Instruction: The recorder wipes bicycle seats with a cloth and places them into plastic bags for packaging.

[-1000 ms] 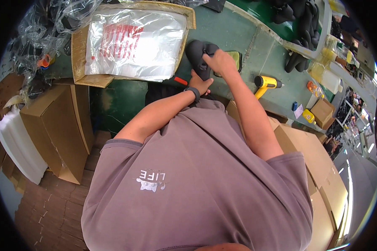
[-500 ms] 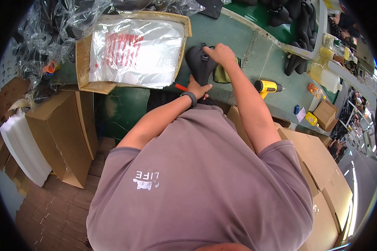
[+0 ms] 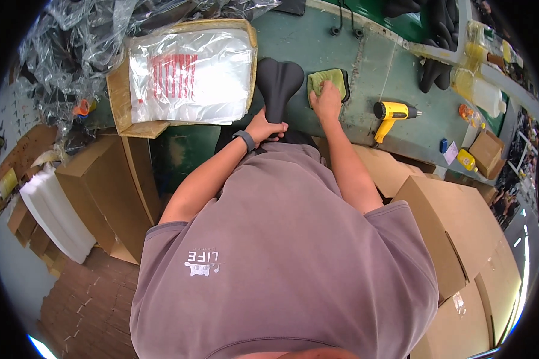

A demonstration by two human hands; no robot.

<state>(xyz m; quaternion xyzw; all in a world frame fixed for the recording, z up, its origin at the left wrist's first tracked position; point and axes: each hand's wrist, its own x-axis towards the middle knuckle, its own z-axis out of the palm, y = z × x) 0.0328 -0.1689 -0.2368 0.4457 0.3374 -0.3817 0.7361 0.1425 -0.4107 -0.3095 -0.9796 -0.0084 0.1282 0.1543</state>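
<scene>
A black bicycle saddle (image 3: 277, 82) lies at the bench's near edge, its wide end pointing away from me and its smooth top facing up. My left hand (image 3: 265, 127) is wrapped round the narrow nose at the near end. To the right of the saddle, my right hand (image 3: 326, 102) rests on a folded green cloth (image 3: 336, 78), fingers bent and gripping its near part. A dark edge shows under the cloth's right side.
Left of the saddle stands an open carton (image 3: 118, 96) of clear plastic bags (image 3: 191, 72). A yellow heat gun (image 3: 393, 113) lies on the green bench (image 3: 365, 90) to the right. More black saddles (image 3: 435, 75) are at the far right. Cardboard boxes (image 3: 455, 227) flank me.
The saddle has been turned over from its underside to its smooth top. My right hand has left its wide end and moved right onto the green cloth; my left still holds the nose.
</scene>
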